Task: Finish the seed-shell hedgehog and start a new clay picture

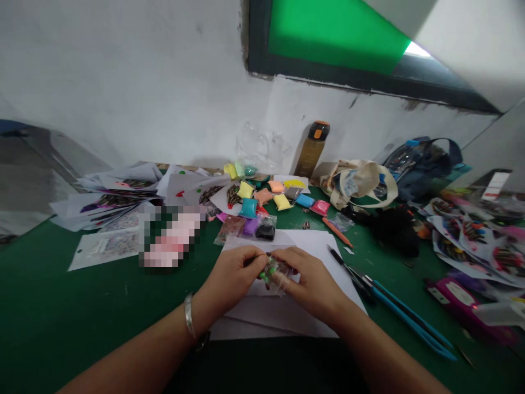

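Note:
Above the white paper sheets (287, 317), both hands meet on a small see-through plastic packet (280, 281) with bright green material in it. My left hand (233, 273) pinches its left side between thumb and fingers; a silver bracelet is on that wrist. The right side is gripped by my right hand (314, 279), its thumb lying along the crinkled plastic. Fingers hide part of the packet. Just beyond the paper lie several small coloured packets, among them a teal one (248, 208), a black one (266, 230) and a pink one (320, 207).
Right of the paper are a black pen (342, 260), blue-handled tweezers (414, 317) and an orange stick tool (338, 232). A bottle (310, 152) and a cloth bag (359, 183) stand by the wall. Decorated papers (118, 200) pile up at left; more lie at right.

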The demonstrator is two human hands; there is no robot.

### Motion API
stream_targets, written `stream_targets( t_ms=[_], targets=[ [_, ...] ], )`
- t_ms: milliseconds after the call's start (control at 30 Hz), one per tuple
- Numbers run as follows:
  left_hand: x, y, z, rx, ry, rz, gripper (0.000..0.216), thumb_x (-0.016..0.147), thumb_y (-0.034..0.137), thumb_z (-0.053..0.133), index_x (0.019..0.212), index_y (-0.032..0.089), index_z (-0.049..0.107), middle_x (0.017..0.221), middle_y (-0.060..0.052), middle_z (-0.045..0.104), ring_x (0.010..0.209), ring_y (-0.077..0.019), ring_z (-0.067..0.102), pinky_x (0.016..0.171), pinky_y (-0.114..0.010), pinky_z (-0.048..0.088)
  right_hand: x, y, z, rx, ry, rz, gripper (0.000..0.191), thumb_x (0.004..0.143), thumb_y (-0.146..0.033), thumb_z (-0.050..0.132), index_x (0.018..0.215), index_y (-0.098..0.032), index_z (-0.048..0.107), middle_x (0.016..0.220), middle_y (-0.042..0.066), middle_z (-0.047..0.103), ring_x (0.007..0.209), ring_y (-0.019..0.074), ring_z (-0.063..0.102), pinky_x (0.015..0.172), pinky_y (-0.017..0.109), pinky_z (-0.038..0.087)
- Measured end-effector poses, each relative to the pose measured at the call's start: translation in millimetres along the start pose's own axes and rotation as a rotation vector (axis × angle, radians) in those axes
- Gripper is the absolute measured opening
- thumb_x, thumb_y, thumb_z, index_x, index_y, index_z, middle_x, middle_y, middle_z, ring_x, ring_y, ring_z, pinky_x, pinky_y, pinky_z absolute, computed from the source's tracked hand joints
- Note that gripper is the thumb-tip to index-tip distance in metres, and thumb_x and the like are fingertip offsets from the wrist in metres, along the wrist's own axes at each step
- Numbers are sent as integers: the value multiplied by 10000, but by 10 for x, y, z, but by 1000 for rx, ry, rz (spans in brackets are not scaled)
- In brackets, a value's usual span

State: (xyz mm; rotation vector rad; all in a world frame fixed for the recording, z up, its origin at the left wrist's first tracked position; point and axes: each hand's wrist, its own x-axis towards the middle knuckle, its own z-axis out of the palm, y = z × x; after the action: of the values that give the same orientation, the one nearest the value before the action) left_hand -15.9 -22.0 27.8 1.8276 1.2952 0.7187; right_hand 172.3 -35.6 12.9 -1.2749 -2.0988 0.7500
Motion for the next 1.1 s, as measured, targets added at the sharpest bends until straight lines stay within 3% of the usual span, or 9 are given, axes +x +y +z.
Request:
stream_targets(
  t_ms=[100, 267, 400, 500, 667, 867, 967, 1100],
  targets=[
    [22, 1, -31, -18, 7, -24, 256, 834, 320, 492, 656, 179, 610, 621, 34, 577, 632, -122, 517, 606, -230, 373, 4, 39, -25, 74, -16, -6, 420, 791, -264, 649, 1204, -245, 574, 1157, 59, 604, 1043, 216, 547, 902, 363, 437],
    [50, 1, -69, -122, 4, -82, 256, 831, 332, 503, 662, 174, 612, 594, 31, 566, 594, -117, 515, 583, -233, 384, 1, 73, -73, 275, 24, 141, 571, 772, -229, 648, 1307, -280, 456, 1173, 47, 557, 807, 141, 580, 734, 309, 498],
    [70, -46, -70, -190, 24, -141, 243, 814, 359, 533, 723, 163, 645, 620, 12, 588, 592, -124, 530, 572, -238, 416, 12, 72, -99, 381, 93, 209, 630, 739, -201, 669, 1301, -315, 408, 1185, 35, 522, 778, 121, 576, 713, 297, 499],
    [95, -98, -81, -236, 80, -164, 246, 797, 384, 563, 756, 162, 661, 654, 3, 607, 599, -126, 546, 565, -237, 443, 27, 99, -118, 449, 172, 221, 548, 744, -218, 669, 1237, -298, 444, 1098, 21, 553, 768, 123, 572, 682, 284, 489],
    [139, -157, -142, -369, 146, -237, 265, 780, 416, 610, 814, 157, 659, 788, -23, 644, 693, -154, 633, 636, -272, 525, 56, 166, -157, 547, 249, 285, 174, 822, -285, 595, 972, -198, 609, 781, -8, 592, 628, 110, 544, 604, 263, 450],
    [185, -226, -182, -394, 187, -274, 300, 777, 456, 624, 821, 161, 656, 833, -32, 653, 709, -166, 666, 667, -297, 551, 66, 158, -151, 641, 218, 314, 188, 824, -315, 604, 941, -177, 655, 756, 10, 654, 565, 108, 554, 577, 264, 436],
    [193, -232, -185, -388, 184, -283, 303, 777, 463, 626, 807, 163, 653, 845, -34, 659, 718, -163, 661, 657, -284, 551, 64, 134, -146, 638, 204, 305, 164, 829, -328, 604, 817, -171, 650, 648, -9, 630, 516, 99, 531, 527, 243, 404],
    [199, -252, -182, -378, 183, -275, 312, 769, 469, 635, 791, 158, 654, 813, -30, 662, 701, -159, 654, 643, -270, 546, 69, 119, -143, 645, 198, 298, 315, 847, -391, 585, 633, -161, 602, 512, -29, 553, 443, 79, 467, 458, 221, 338]
  ],
)
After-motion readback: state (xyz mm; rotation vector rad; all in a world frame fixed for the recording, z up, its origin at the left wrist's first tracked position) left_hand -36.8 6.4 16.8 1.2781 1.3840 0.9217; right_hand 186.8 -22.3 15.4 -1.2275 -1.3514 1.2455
